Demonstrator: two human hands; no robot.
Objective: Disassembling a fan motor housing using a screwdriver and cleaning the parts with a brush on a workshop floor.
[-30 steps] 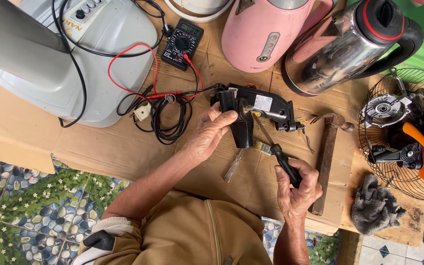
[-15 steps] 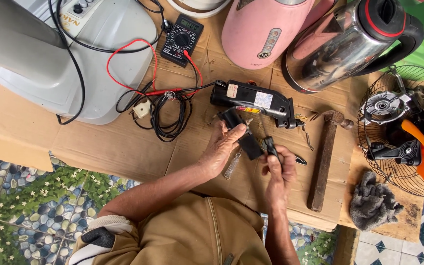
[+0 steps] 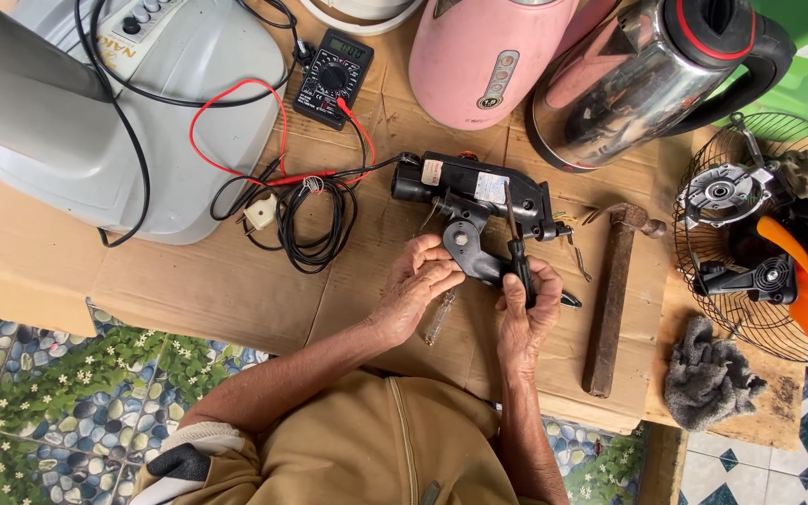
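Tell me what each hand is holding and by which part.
The left hand grips the black glue gun by its handle, below the body. The right hand holds a screwdriver by its black handle, shaft pointing up at the gun.

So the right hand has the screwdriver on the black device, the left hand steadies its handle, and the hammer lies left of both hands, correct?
Not quite. In the head view the hammer lies to the right of both hands, not the left. The rest holds: the right hand grips the screwdriver against the black device, and the left hand steadies its handle.
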